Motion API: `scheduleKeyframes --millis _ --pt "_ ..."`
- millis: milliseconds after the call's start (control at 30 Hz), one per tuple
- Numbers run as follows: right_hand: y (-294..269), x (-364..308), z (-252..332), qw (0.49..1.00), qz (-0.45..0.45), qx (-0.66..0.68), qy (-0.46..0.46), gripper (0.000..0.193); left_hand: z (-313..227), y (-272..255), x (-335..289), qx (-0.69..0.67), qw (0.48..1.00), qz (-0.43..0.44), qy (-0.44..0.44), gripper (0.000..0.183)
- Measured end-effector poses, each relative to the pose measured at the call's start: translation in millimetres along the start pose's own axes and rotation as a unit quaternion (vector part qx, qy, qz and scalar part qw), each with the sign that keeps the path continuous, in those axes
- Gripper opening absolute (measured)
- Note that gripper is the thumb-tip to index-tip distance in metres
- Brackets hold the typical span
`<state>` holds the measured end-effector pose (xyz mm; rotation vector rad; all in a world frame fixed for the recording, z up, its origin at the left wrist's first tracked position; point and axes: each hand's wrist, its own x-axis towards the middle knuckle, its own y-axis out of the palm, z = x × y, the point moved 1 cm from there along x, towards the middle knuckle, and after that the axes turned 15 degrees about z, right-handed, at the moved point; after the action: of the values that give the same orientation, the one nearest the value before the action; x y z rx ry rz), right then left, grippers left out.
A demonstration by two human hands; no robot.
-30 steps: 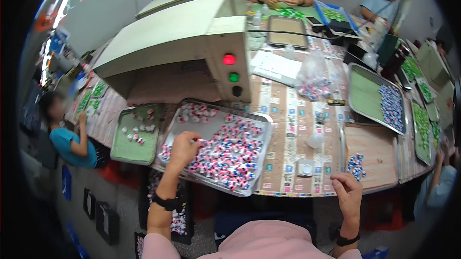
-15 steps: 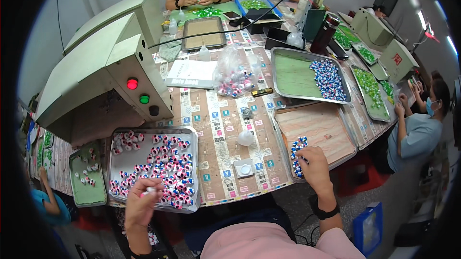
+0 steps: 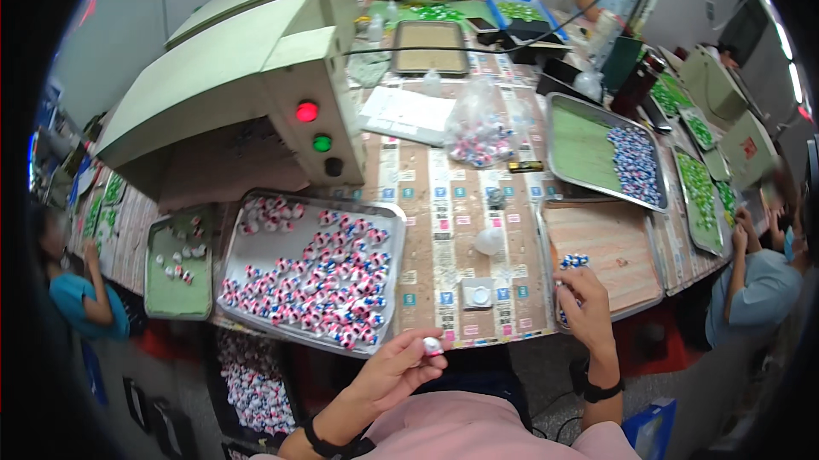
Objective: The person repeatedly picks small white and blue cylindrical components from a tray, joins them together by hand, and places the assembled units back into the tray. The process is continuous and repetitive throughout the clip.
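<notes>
My left hand (image 3: pixel 394 372), palm turned up, is off the table's near edge and pinches a small white and pink figure (image 3: pixel 432 346). At the right, my right hand (image 3: pixel 587 308) reaches over the near left corner of a paper-lined tray (image 3: pixel 601 234). Its fingers are bent together beside several small blue and white pieces (image 3: pixel 574 261); what lies between the fingertips is too small to make out. Left of my left hand stands a metal tray (image 3: pixel 399 242) with many pink, white and blue figures (image 3: pixel 328 289).
A cream machine (image 3: pixel 230 93) with a red and a green light stands behind the left tray. Ahead are a small white dish (image 3: pixel 478 294), a white bottle (image 3: pixel 489 241) and a plastic bag of figures (image 3: pixel 482 131). Co-workers sit around the table. A bin of figures (image 3: pixel 256 392) is below.
The view has shifted, so the table's things appear displaced. My left hand has moved right, away from the figure tray, with the white and pink figure. My right hand stays by the blue pieces.
</notes>
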<state>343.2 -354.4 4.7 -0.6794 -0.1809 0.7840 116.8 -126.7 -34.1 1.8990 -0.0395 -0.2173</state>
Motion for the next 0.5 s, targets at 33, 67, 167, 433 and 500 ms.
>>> scheduleKeyframes --millis 33,67,167,433,500 --pt "10 -2 -4 0.999 0.024 0.01 -0.042 0.019 0 3 2 -0.013 1.0 -0.008 -0.002 0.04" --pt "17 -4 0 0.996 0.039 0.067 -0.04 0.019 1 6 5 -0.026 1.0 -0.012 -0.01 0.04" --pt "49 -10 14 0.946 0.089 0.311 0.013 0.018 3 2 7 -0.013 1.0 0.0 -0.017 0.041" --pt "69 11 38 0.991 0.092 0.073 -0.066 0.021 10 -8 0 -0.049 0.999 -0.01 0.004 0.037" --pt "70 15 45 0.995 0.068 0.034 -0.06 0.019 14 -12 -2 -0.041 0.999 -0.029 0.001 0.037"
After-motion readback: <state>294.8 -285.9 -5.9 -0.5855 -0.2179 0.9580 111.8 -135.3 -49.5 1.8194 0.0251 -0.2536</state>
